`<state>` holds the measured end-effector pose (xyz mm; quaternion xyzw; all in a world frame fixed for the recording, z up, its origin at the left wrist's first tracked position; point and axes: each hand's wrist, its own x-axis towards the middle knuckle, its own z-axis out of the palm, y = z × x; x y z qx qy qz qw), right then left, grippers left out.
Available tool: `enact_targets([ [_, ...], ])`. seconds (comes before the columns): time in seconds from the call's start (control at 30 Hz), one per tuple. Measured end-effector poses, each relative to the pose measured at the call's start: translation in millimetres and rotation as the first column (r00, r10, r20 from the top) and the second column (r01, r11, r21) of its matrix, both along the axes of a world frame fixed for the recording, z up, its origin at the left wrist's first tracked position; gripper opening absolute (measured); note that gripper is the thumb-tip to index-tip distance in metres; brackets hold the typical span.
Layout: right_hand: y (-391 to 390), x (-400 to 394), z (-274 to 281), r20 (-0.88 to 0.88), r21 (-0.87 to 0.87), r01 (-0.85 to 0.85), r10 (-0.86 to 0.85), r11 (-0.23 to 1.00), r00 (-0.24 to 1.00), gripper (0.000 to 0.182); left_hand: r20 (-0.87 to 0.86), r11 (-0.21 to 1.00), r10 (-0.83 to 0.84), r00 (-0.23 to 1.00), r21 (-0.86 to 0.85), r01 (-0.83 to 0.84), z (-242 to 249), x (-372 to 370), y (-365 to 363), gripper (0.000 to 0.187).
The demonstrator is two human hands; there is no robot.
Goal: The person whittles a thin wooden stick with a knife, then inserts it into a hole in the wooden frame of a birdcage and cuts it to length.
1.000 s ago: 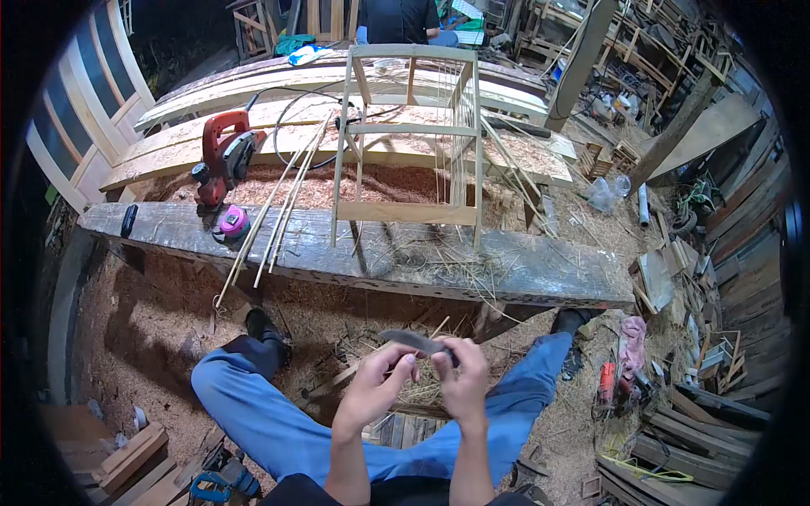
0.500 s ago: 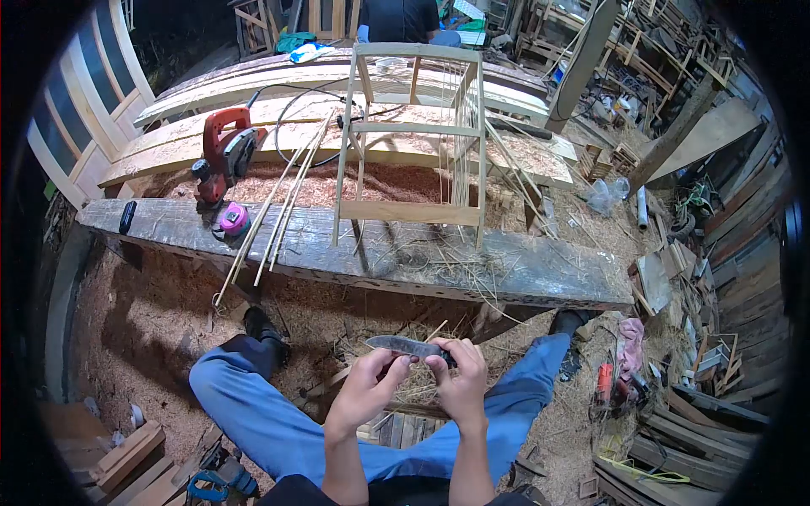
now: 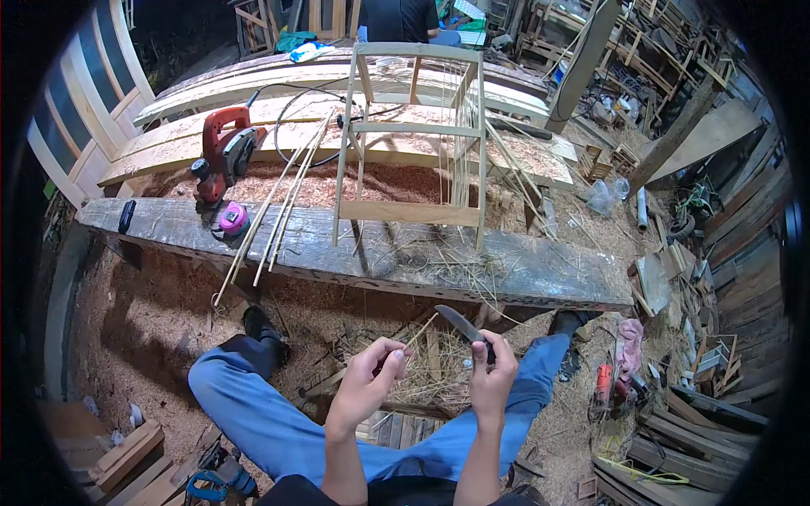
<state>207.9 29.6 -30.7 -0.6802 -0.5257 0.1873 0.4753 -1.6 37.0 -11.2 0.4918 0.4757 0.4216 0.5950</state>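
My right hand (image 3: 493,375) is closed round the handle of a knife (image 3: 460,323), whose dark blade points up and to the left. Between the thumb and fingers of my left hand (image 3: 369,376) is a thin wooden strip (image 3: 421,331), slanting up to the right toward the blade tip. Both hands are above my lap, between my spread knees. Beyond them, a light wooden frame (image 3: 413,212) with thin strips along its right side stands on a thick plank bench (image 3: 321,244).
On the bench are a red power planer (image 3: 226,156), a pink tape measure (image 3: 234,218) and long thin strips (image 3: 283,207). Shavings cover the ground. A red power tool (image 3: 604,381) lies to the right, a blue one (image 3: 221,479) at lower left. A person (image 3: 398,18) sits at the back.
The knife has swung from lying level across both hands to pointing up-left, held by my right hand alone. My hands have moved apart, and the strip now shows in my left.
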Motion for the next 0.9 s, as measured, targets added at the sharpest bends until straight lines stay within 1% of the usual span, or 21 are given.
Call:
enact_targets([
  [0.03,0,-2,2,0.000,0.001,0.003,-0.003,1.000,1.000,0.039,0.000,1.000,-0.003,1.000,0.001,0.003,0,1,1,0.022],
  [0.13,1,-15,10,0.087,0.110,-0.179,0.170,0.978,0.982,0.035,-0.020,1.000,0.008,1.000,-0.012,-0.008,1,3,2,0.022],
  [0.17,1,-20,11,0.085,0.111,-0.178,0.169,0.978,0.982,0.035,-0.024,1.000,0.014,1.000,0.000,-0.014,0,3,1,0.021],
  [0.23,0,-29,12,0.060,0.040,-0.307,0.304,0.951,0.951,0.034,-0.029,1.000,0.020,0.999,0.012,-0.020,-7,3,1,0.020],
  [0.33,0,-42,13,0.105,0.072,-0.352,0.344,0.933,0.933,0.032,-0.034,0.999,0.014,0.999,0.047,-0.012,-15,3,-1,0.018],
  [0.37,0,-44,14,0.128,0.075,-0.377,0.366,0.923,0.922,0.031,-0.020,0.994,-0.001,1.000,0.109,0.003,-15,4,-2,0.018],
  [0.4,-1,-45,14,0.102,0.057,-0.373,0.367,0.926,0.925,0.031,-0.006,0.985,-0.016,1.000,0.170,0.017,-13,4,-3,0.017],
  [0.43,-1,-45,14,0.103,0.057,-0.375,0.368,0.925,0.924,0.031,-0.005,0.985,-0.015,1.000,0.171,0.015,-12,2,-3,0.017],
  [0.5,0,-42,13,0.116,0.037,-0.332,0.326,0.943,0.938,0.032,-0.202,0.996,-0.064,0.977,-0.070,0.050,-6,-3,-2,0.018],
  [0.53,0,-40,13,0.119,0.038,-0.333,0.327,0.942,0.937,0.032,-0.199,0.996,-0.062,0.978,-0.068,0.049,-2,-3,-2,0.018],
  [0.6,-1,-36,12,0.107,0.044,-0.243,0.237,0.969,0.966,0.032,-0.051,0.999,-0.038,0.998,0.033,0.040,6,-2,-2,0.018],
  [0.63,-2,-34,13,0.108,0.045,-0.243,0.237,0.969,0.965,0.032,-0.049,0.999,-0.038,0.998,0.034,0.039,9,-2,-2,0.018],
  [0.7,-4,-30,16,0.036,0.050,-0.122,0.120,0.991,0.992,0.032,-0.041,0.998,-0.060,0.997,-0.004,0.060,14,-3,-2,0.019],
  [0.77,-6,-29,21,0.046,0.056,-0.142,0.140,0.988,0.989,0.034,-0.018,0.999,-0.032,0.999,0.011,0.032,15,0,-2,0.019],
  [0.83,-9,-31,25,0.131,0.096,-0.257,0.243,0.962,0.961,0.034,0.006,0.999,-0.008,1.000,0.036,0.007,11,2,-3,0.019],
  [0.9,-11,-38,29,0.116,0.109,-0.258,0.245,0.960,0.963,0.033,-0.092,0.999,-0.020,0.996,0.049,0.024,1,-1,-5,0.018],
])
